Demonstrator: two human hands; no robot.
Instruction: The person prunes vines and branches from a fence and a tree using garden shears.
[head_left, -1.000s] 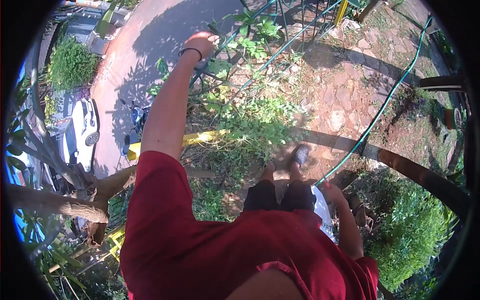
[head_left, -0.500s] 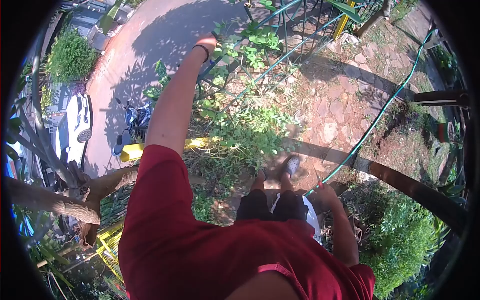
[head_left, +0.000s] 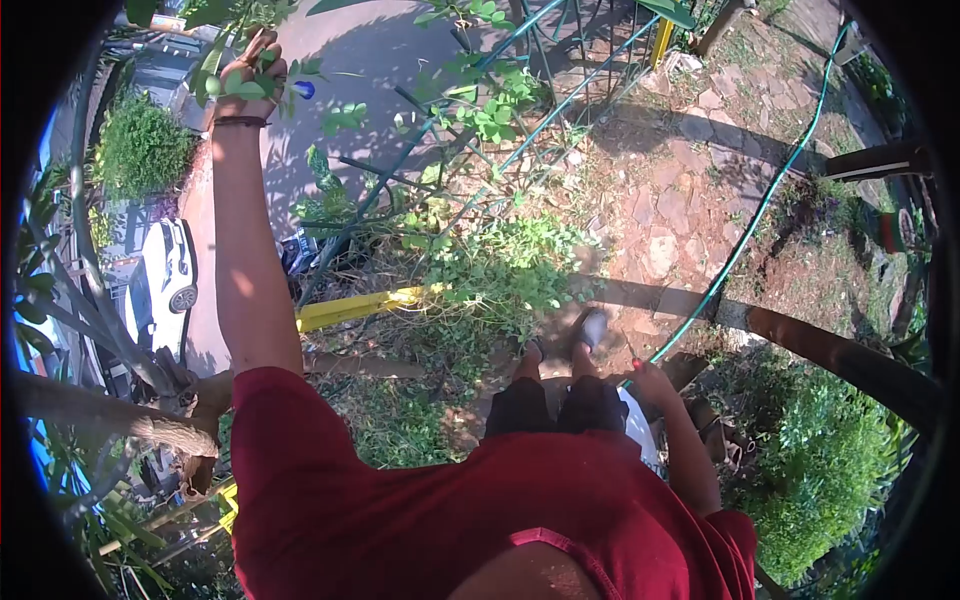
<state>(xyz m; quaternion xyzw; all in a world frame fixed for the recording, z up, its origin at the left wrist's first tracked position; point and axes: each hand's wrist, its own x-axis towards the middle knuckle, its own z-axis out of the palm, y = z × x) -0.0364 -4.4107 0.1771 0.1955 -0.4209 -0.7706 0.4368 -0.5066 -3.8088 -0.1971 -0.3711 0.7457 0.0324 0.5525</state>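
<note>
My left hand (head_left: 255, 85) is raised at the upper left, fingers closed around a leafy vine (head_left: 228, 88). A small blue flower (head_left: 303, 90) hangs beside it. Low on the right, my right hand (head_left: 655, 388) grips a small red-handled tool (head_left: 637, 365) with a thin dark tip. Its exact kind is too small to make out. A green hose (head_left: 735, 258) runs from near that hand to the top right. Between my hands stands a green metal fence (head_left: 430, 125) with leafy vines (head_left: 500, 110) growing over it.
Beyond the fence is a road (head_left: 370, 60) with a white car (head_left: 160, 285) and a partly hidden motorbike (head_left: 298, 252). A yellow bar (head_left: 365, 306) lies left of my feet. Tree branches (head_left: 120, 415) cross the left, and a bush (head_left: 800, 480) grows at right. Stone paving (head_left: 660, 250) lies ahead.
My left hand has moved left from the fence vines, out over the road, and is now closed on a leafy vine. My right hand stays low with the red-handled tool.
</note>
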